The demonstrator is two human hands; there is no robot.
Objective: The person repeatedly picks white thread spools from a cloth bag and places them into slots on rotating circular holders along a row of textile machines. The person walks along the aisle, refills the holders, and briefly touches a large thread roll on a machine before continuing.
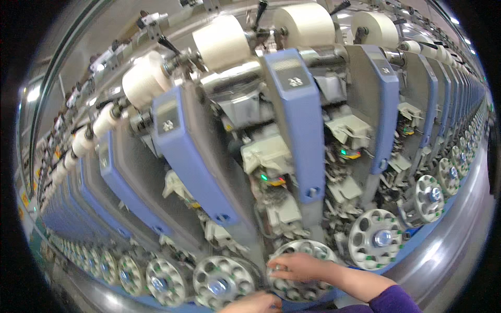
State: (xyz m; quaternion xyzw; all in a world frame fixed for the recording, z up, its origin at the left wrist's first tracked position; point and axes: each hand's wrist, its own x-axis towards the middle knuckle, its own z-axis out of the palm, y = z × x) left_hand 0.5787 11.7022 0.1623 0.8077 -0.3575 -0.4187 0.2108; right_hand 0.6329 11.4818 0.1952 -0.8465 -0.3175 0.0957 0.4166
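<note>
My right hand (298, 267) reaches in from the lower right over a round bobbin magazine (302, 293) with holes around its face. Its fingers are bent together at the upper left of that magazine; what they hold, if anything, is too small to make out. Low at the bottom edge, my left hand (255, 302) is partly cut off, with its fingers curled in and pointing toward the same magazine. Whatever is inside it stays hidden. Just above the left hand sits another bobbin magazine (218, 285) with a blue hub, its holes partly filled with pale bobbins.
Behind the magazines rises a long yarn-winding machine with blue upright panels (300, 115). Large white yarn packages (222, 41) rest on rollers along its top. More magazines (374, 239) continue to both sides. A shiny metal surface (443, 255) runs along the right front.
</note>
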